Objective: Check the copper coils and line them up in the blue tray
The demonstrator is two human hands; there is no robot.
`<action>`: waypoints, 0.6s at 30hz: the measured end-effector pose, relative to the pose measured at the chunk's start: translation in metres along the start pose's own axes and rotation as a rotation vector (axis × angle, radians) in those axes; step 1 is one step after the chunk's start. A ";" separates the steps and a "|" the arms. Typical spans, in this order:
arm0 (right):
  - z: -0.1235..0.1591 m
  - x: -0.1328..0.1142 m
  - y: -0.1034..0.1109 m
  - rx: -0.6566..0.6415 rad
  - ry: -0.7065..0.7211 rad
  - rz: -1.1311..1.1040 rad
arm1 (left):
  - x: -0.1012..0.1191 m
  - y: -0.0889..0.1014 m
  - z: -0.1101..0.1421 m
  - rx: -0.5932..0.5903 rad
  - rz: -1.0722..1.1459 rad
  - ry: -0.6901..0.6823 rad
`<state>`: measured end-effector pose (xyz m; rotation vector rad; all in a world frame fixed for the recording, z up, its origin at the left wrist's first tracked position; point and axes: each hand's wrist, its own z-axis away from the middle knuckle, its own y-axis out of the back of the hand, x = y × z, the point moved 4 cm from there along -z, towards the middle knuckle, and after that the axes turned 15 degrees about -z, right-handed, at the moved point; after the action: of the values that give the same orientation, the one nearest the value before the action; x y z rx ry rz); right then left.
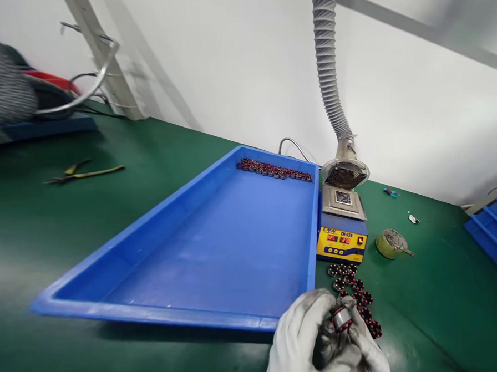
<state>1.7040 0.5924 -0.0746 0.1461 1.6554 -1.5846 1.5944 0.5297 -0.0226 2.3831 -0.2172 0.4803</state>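
A small motor stator [342,319] with a silvery band and red-and-black ends is pinched between my gloved hands near the bottom of the view. My left hand [296,336] curls around it from the left, thumb and fingers closed. From the right, the fingertips of my right hand [367,343] press on it; part of that hand is hidden. Just beyond and beside my hands, several similar stators [357,286] lie loosely on the green table. The near right corner of a large blue tray [312,243] is close to my left hand.
Rows of stators [275,169] line the tray's far end. Right of the tray stands a yellow-and-blue solder pot [342,242] beneath an extraction hose [327,65]. A round tin [389,245] sits beside it. Pliers [85,172] lie left; another blue tray [496,234] is far right.
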 end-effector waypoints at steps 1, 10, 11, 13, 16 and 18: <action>0.001 0.002 -0.005 -0.013 -0.007 0.002 | -0.002 0.002 -0.005 0.000 0.013 -0.021; 0.005 -0.003 -0.024 0.003 0.053 0.114 | 0.001 0.020 -0.020 0.123 -0.015 -0.240; 0.003 -0.005 -0.024 0.011 0.081 0.143 | 0.000 0.019 -0.021 0.104 0.035 -0.227; 0.000 -0.013 -0.026 -0.053 0.135 0.209 | -0.001 0.018 -0.022 0.071 0.114 -0.226; -0.005 -0.027 -0.034 -0.232 0.177 0.306 | -0.003 0.018 -0.024 0.068 0.126 -0.225; -0.007 -0.035 -0.038 -0.321 0.207 0.395 | -0.003 0.020 -0.026 0.049 0.143 -0.233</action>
<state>1.7011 0.6065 -0.0240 0.4509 1.8789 -1.0231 1.5787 0.5320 0.0065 2.4811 -0.4884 0.2751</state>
